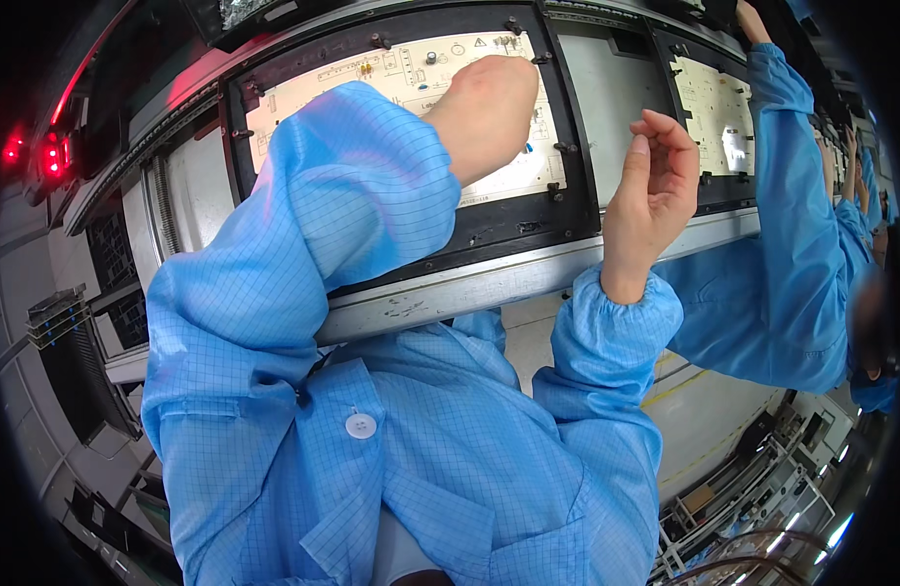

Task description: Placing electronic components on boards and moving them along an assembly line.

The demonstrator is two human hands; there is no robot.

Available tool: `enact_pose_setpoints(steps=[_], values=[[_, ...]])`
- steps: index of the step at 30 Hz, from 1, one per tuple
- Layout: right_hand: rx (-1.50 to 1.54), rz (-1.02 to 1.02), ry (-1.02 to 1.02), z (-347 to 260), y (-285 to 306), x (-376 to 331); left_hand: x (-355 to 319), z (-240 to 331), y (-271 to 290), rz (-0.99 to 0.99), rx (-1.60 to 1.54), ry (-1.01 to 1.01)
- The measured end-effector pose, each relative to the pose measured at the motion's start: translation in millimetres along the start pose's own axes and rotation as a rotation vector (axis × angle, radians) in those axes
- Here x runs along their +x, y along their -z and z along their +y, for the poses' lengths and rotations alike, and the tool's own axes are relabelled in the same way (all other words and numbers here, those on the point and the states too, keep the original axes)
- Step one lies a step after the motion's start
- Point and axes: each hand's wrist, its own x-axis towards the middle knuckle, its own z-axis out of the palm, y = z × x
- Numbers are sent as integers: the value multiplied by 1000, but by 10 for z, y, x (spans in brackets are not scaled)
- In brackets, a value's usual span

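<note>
- The left hand (486, 109), coming out of a pale blue checked sleeve, lies curled over the cream-white printed circuit board (411, 103); only the back of the hand shows, so I cannot tell whether its fingers press or pinch anything.
- That board sits right under the left hand, seated in a black rectangular carrier frame (513, 220) with small black clips along its rim. Its long axis runs left to right across the view, tilted so that the end away from the right hand stands lower; the printed face is turned up toward the camera.
- The carrier frame rests on a grey metal conveyor rail (469, 288) that passes below both hands.
- The right hand (655, 190) is raised just beside the frame's right edge, apart from the board, with thumb and fingers loosely curled toward each other; nothing can be seen between the fingertips.
- Beyond the right hand lies a second cream board in a black frame (713, 117); another person's blue-sleeved arm (796, 195) reaches up along it.
</note>
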Motion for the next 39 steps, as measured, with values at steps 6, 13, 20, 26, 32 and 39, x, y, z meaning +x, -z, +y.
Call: enact_pose_setpoints(steps=[6,13,20,26,32,39], values=[[-445,-363,230,-129,-82,114,33,-162,339,107,-110,-2],[-477,-552,430,61,-582,152,-259,-479,251,184,185,-175],[-576,-693,486,34,-659,249,-268,-540,211,172,84,-208],[-192,-500,544,-661,-1408,809,-392,-850,1352,634,-96,-122],[-208,-426,583,-1058,-2322,1094,-1183,-1323,2123,827,133,-113],[-20,-1694,1091,-1383,-1862,-144,-4072,-175,1059,1171,118,545]])
